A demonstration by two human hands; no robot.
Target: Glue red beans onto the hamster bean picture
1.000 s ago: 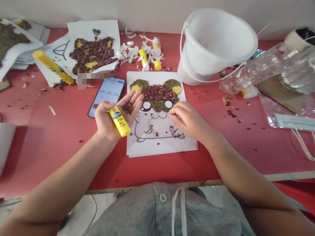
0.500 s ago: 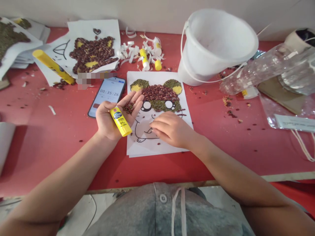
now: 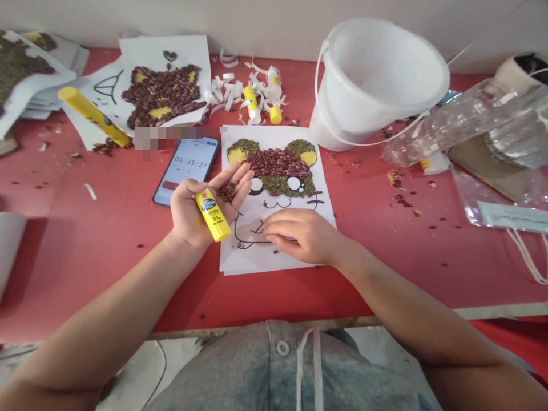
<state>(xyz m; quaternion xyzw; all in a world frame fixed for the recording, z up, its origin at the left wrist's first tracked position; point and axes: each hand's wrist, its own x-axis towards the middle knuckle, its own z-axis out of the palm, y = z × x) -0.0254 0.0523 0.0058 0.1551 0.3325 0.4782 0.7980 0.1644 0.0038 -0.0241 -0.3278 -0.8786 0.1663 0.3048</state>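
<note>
My left hand (image 3: 201, 214) is raised, palm up, with a small heap of dark red beans (image 3: 228, 192) in the palm. A yellow glue stick (image 3: 213, 216) is clamped against that palm by the curled fingers and thumb. My right hand (image 3: 302, 235) lies on the white paper sheet (image 3: 244, 257), over the lower body of a line-drawn hamster. The hamster's head (image 3: 274, 165) above that hand is covered in red and green beans. Loose beans lie around the fingertips, and the hand hides part of the drawing.
A phone (image 3: 186, 164) showing a timer lies by the sheet on the red table (image 3: 85, 268). Behind are a finished bean picture (image 3: 161, 97), a white bucket (image 3: 377, 85), paper scraps with glue sticks (image 3: 252, 104), and a clear plastic bottle (image 3: 454, 123).
My right hand has slid left and toward me across the drawing, from beside the hamster's face to its lower body. My left hand has shifted only slightly, still holding the beans and glue stick.
</note>
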